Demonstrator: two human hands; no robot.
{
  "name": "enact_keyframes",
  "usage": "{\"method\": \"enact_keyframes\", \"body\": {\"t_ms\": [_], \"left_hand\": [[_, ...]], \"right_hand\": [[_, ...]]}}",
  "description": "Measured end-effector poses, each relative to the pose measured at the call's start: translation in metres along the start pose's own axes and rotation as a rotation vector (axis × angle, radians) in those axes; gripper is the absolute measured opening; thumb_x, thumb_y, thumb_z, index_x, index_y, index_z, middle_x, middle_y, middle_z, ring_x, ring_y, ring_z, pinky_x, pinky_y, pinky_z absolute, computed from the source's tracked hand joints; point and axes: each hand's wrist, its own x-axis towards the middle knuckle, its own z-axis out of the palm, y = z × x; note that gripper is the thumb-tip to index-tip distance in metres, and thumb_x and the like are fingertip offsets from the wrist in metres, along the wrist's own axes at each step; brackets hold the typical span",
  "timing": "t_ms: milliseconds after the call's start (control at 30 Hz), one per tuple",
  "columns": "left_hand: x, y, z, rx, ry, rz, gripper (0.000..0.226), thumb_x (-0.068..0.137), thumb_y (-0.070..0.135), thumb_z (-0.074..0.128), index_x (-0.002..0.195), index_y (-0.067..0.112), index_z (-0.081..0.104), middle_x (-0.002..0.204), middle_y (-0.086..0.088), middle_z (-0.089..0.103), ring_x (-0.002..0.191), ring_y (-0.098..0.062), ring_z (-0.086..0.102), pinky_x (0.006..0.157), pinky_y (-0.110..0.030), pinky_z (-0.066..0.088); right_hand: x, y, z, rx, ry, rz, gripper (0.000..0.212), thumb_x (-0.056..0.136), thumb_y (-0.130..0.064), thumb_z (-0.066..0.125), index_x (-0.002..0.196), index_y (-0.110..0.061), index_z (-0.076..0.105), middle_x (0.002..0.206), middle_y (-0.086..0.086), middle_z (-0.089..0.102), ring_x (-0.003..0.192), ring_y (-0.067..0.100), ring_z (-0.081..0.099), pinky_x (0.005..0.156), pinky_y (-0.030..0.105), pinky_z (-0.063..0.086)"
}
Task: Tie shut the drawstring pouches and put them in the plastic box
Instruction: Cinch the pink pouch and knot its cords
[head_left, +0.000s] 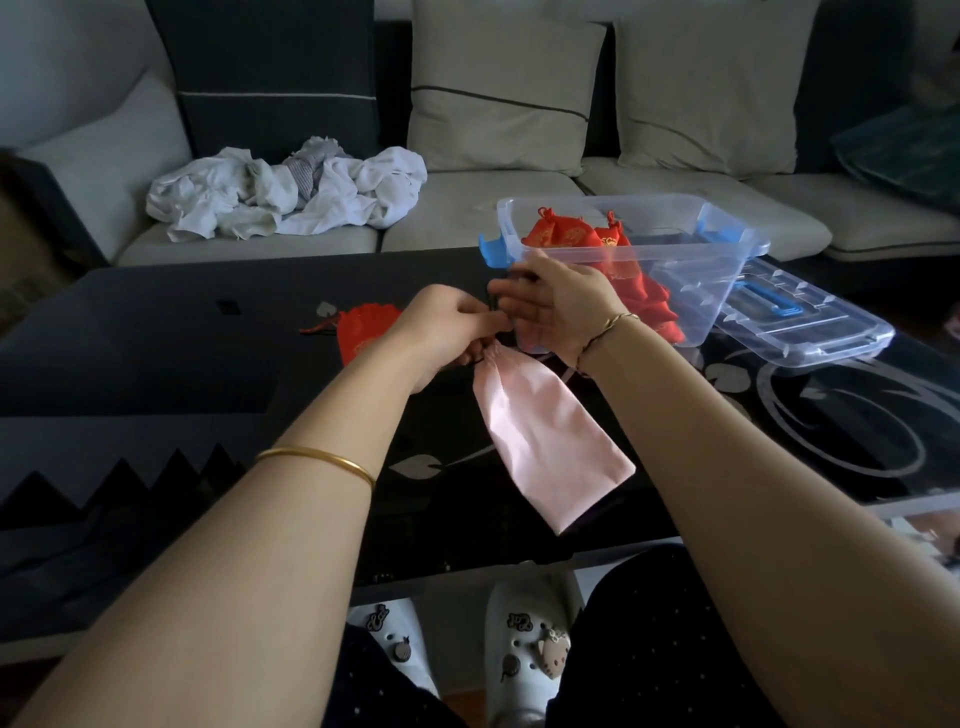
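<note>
Several red pouches (618, 249) already lie in the plastic box (691, 283); one red pouch (363, 332) waits on the table (156, 338); the pink pouch (550, 436) hangs over the table, neck gathered, being tied; the left hand (447, 332) pinches its neck; the right hand (556, 306) works the dark cord, fingers loosely spread, grip unclear.

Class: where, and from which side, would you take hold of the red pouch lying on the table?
Probably its ruffled neck at the far end, coming from above-left: the red pouch lies flat, its cords trail left, and the left hand covers its right side.
</note>
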Motion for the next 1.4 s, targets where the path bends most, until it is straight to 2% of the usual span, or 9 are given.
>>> {"method": "enact_keyframes", "body": {"t_ms": [100,200,400,567,700,900,1034,1134,1400], "left_hand": [[0.001,-0.001,0.000,-0.168,0.008,-0.061,0.019,0.090,0.010,0.060,0.071,0.009,0.063,0.058,-0.002,0.051,0.051,-0.010,0.043,0.043,-0.017,0.037],[0.001,0.001,-0.001,-0.284,-0.009,-0.074,0.020,0.094,0.008,0.053,0.077,0.007,0.063,0.064,-0.003,0.050,0.053,-0.008,0.042,0.041,-0.012,0.036],[0.001,0.002,-0.001,-0.326,-0.024,-0.075,0.024,0.097,0.008,0.048,0.078,0.009,0.063,0.067,-0.002,0.052,0.055,-0.007,0.043,0.043,-0.012,0.037],[0.000,0.000,-0.004,-0.369,0.039,-0.096,0.017,0.094,0.007,0.053,0.080,0.010,0.062,0.067,-0.002,0.057,0.050,-0.005,0.049,0.044,-0.014,0.041],[0.001,0.002,-0.006,-0.479,0.096,-0.137,0.011,0.090,0.006,0.059,0.080,0.010,0.062,0.059,-0.001,0.065,0.050,-0.007,0.056,0.046,-0.017,0.046],[0.001,0.005,-0.010,-0.563,0.075,-0.166,0.017,0.086,-0.006,0.057,0.078,0.009,0.061,0.056,-0.002,0.064,0.052,-0.010,0.052,0.044,-0.016,0.046],[0.001,0.004,-0.008,-0.400,0.105,-0.050,0.026,0.086,-0.011,0.053,0.074,0.012,0.057,0.068,-0.003,0.059,0.053,-0.011,0.052,0.047,-0.017,0.048],[0.004,-0.001,-0.005,-0.120,0.239,0.136,0.032,0.081,-0.016,0.050,0.072,0.014,0.057,0.070,-0.003,0.058,0.053,-0.013,0.053,0.048,-0.020,0.047],[0.005,-0.006,0.008,0.360,0.451,0.461,0.018,0.079,-0.006,0.057,0.087,0.006,0.068,0.086,0.000,0.064,0.080,-0.014,0.060,0.074,-0.027,0.050]], "right_hand": [[0.002,0.005,-0.003,-0.221,0.050,0.042,0.023,0.099,-0.019,0.039,0.114,-0.008,0.053,0.088,0.011,0.065,0.063,0.018,0.060,0.059,0.025,0.046],[0.001,0.008,-0.006,-0.408,-0.039,-0.023,0.016,0.092,-0.001,0.047,0.089,-0.008,0.061,0.076,0.008,0.061,0.052,0.010,0.056,0.050,0.016,0.047],[0.000,0.011,-0.005,-0.629,-0.187,-0.072,0.018,0.090,-0.011,0.055,0.079,-0.018,0.067,0.087,0.010,0.064,0.085,0.022,0.059,0.090,0.039,0.052],[-0.003,0.012,-0.007,-0.657,-0.065,-0.233,0.019,0.092,-0.019,0.056,0.088,-0.004,0.068,0.075,0.002,0.063,0.068,0.011,0.055,0.072,0.026,0.050],[-0.009,0.007,-0.003,-0.487,-0.081,-0.331,0.021,0.090,-0.011,0.056,0.070,-0.009,0.060,0.063,0.001,0.056,0.050,0.003,0.049,0.047,0.011,0.040],[-0.011,0.008,-0.001,-0.324,-0.134,-0.231,0.022,0.093,-0.013,0.050,0.073,-0.008,0.058,0.068,0.002,0.056,0.054,0.005,0.051,0.052,0.014,0.041],[-0.006,0.011,-0.001,-0.417,-0.158,-0.230,0.012,0.088,0.000,0.053,0.093,-0.001,0.064,0.077,0.005,0.059,0.069,0.013,0.055,0.071,0.026,0.049],[-0.006,0.012,0.001,-0.421,-0.184,-0.223,0.013,0.085,0.002,0.058,0.081,-0.010,0.063,0.078,0.007,0.061,0.074,0.019,0.058,0.081,0.036,0.051],[-0.006,0.017,0.009,-0.121,-0.177,0.017,0.022,0.093,-0.001,0.048,0.075,-0.002,0.058,0.070,0.012,0.057,0.063,0.018,0.055,0.066,0.028,0.050]]}}
